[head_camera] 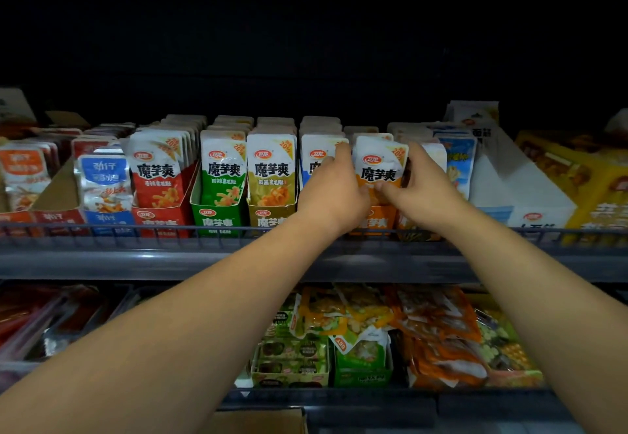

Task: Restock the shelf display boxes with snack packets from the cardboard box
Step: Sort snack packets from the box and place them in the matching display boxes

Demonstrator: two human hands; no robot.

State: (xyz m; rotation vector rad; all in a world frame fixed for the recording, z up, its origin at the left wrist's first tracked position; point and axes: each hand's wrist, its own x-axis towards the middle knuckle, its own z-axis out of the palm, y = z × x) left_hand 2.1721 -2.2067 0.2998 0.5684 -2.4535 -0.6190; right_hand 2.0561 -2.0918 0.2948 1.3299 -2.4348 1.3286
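Up on the upper shelf (102, 260), both hands meet on one orange packet (379, 165). The left hand (334, 188) curls its fingers over the packet's left edge, with the thumb tucked in low. The right hand (421, 188) mirrors it on the right edge, fingers wrapped round the side and thumb pressing near the bottom of the front. Held between them, the packet stands upright with its label facing out. It is at the head of the row in the orange display box (373, 222), whose front panel shows just under the two thumbs. More packets stand lined up behind it.

To the left are the olive display box (272, 221), the green display box (217, 221) and the red display box (159, 221), each filled with upright packets. Another row sits mostly hidden behind the left hand. To the right are a white display box (530, 195) and a yellow box (594, 188). A wire rail (136, 229) runs along the shelf's front edge, crossing the box fronts.

On the lower shelf, loose packets (424, 331) lie heaped — mostly orange, some green. At the very bottom of the view a corner of the cardboard box (258, 421) shows, though what it holds cannot be seen.
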